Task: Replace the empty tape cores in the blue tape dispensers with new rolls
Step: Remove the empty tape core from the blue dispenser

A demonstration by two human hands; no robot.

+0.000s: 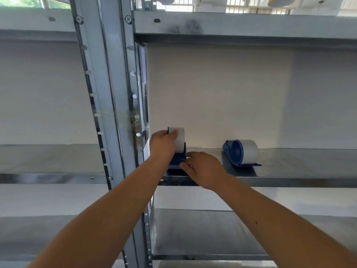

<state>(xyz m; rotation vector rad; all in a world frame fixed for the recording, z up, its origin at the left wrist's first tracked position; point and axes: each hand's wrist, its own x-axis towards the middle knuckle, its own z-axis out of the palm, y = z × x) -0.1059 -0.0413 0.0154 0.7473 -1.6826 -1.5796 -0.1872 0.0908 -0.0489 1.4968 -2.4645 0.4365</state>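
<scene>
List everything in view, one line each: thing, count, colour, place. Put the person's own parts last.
tape dispenser by the post: 1, blue, upright on the middle shelf beside the post, under both hands
tape roll in that dispenser: 1, pale grey-white, seated on top
second tape dispenser: 1, blue, lying on its side further right on the same shelf
tape roll on the second dispenser: 1, pale grey
middle shelf: 1, grey metal, holds both dispensers
lower shelf: 1, grey metal, below
post: 1, grey slotted metal, left of centre
wall: white, behind the shelves
left hand: 1, grip on the roll
right hand: 1, fingers at the dispenser's base
</scene>
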